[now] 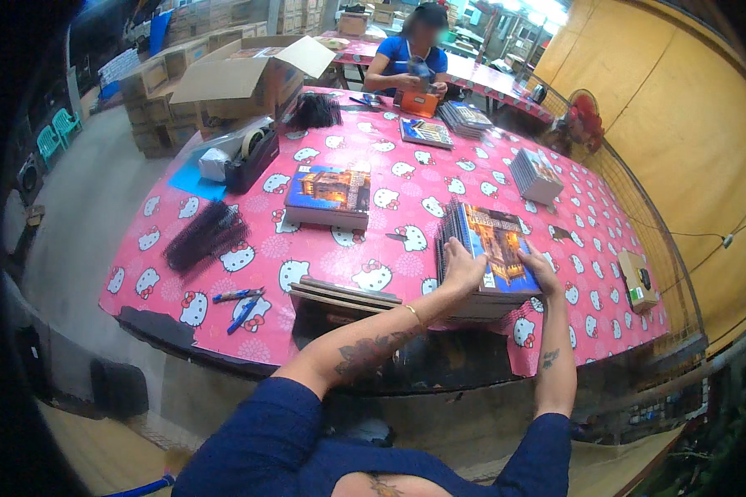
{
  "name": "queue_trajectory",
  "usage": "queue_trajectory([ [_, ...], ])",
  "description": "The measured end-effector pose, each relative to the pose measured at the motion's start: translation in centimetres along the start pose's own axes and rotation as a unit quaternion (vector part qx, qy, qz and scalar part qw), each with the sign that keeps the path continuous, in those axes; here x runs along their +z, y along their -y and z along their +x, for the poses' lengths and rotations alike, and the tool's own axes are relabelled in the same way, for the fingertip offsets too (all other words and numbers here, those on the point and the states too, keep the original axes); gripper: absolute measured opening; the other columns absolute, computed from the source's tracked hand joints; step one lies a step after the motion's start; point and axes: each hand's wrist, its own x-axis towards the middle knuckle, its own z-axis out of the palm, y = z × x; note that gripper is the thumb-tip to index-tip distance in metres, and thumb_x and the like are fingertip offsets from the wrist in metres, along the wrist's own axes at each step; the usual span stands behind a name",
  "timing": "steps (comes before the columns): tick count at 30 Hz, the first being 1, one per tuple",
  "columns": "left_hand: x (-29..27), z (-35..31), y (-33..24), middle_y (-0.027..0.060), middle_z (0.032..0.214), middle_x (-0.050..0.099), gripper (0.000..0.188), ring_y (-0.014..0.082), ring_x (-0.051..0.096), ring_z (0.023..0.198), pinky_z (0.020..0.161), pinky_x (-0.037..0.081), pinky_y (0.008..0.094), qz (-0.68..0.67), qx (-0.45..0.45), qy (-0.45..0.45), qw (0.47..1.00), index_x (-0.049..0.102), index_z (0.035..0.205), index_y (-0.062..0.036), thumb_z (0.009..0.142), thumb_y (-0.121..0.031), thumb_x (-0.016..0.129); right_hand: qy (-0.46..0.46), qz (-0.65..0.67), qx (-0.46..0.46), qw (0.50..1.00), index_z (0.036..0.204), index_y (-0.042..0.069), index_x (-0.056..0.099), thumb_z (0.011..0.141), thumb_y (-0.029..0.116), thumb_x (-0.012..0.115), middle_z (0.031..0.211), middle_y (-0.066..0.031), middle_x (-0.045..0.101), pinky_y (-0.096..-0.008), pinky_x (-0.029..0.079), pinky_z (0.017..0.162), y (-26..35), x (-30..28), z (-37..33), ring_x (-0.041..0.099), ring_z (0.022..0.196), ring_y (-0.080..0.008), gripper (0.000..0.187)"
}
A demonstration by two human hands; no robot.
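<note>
A tall stack of spiral-bound notebooks [499, 244] with a lit building on their blue covers stands near the front right of the table. My left hand [464, 269] grips the stack's left side, along the black bindings, its thumb lying on the top cover. On the opposite edge my right hand [542, 270] holds the stack, thumb on the cover and fingers down the side. The fingers' undersides are partly hidden. Left of it lies another pile of the same kind of notebooks [330, 195]. Brown boards [340, 298] stand at the table's front edge, beside my left forearm.
A pink patterned cloth [389, 248] covers the table. Black binding strips [205, 236], pens [244, 308] and a tape dispenser [254, 159] lie on the left. A small cardboard box [638, 282] sits far right. Opposite, a person [410, 62] handles an orange item near more notebooks [464, 118].
</note>
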Motion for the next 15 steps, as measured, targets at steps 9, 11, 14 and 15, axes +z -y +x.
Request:
queue_trajectory([
  [9, -1.2, 0.8, -1.5, 0.0371, 0.151, 0.025, 0.097, 0.0467, 0.026, 0.143, 0.118, 0.025, 0.0475, 0.019, 0.034, -0.067, 0.997, 0.011, 0.151, 0.0118, 0.093, -0.049, 0.058, -0.195, -0.205, -0.109, 0.953, 0.154, 0.001, 0.026, 0.099, 0.043, 0.054, 0.143, -0.0204, 0.05, -0.0454, 0.036, 0.113, 0.6, -0.8, -0.9, 0.049, 0.133, -0.0311, 0.075],
  [11, -3.1, 3.1, -4.6, 0.0333, 0.143, 0.041, 0.07, 0.0448, 0.041, 0.134, 0.111, 0.033, 0.0524, 0.12, 0.215, -0.037, 0.968, 0.038, 0.138, 0.009, 0.096, -0.045, 0.053, -0.281, -0.378, -0.258, 0.844, 0.15, 0.0, 0.036, 0.101, 0.046, 0.049, 0.143, -0.0227, 0.05, -0.0467, 0.028, 0.116, 2.9, 2.1, -4.5, 0.044, 0.136, -0.035, 0.069],
  [14, -4.9, 7.8, -6.2, 0.0302, 0.137, 0.052, 0.069, 0.0407, 0.05, 0.129, 0.105, 0.039, 0.052, 0.338, 0.407, -0.067, 0.846, 0.052, 0.134, 0.0048, 0.099, -0.054, 0.045, -0.376, -0.497, -0.45, 0.64, 0.129, 0.002, 0.059, 0.103, 0.043, 0.042, 0.13, -0.0195, 0.059, -0.0481, 0.034, 0.107, 1.3, 10.5, -5.6, 0.052, 0.126, -0.0342, 0.051],
  [15, -4.7, 8.6, -6.9, 0.0289, 0.13, 0.057, 0.066, 0.0402, 0.055, 0.123, 0.102, 0.041, 0.0531, 0.396, 0.357, -0.012, 0.846, 0.057, 0.126, 0.004, 0.099, -0.055, 0.043, -0.394, -0.523, -0.464, 0.596, 0.124, 0.003, 0.062, 0.103, 0.041, 0.041, 0.125, -0.0171, 0.061, -0.0474, 0.037, 0.103, -0.7, 11.5, -5.5, 0.055, 0.121, -0.0318, 0.048],
])
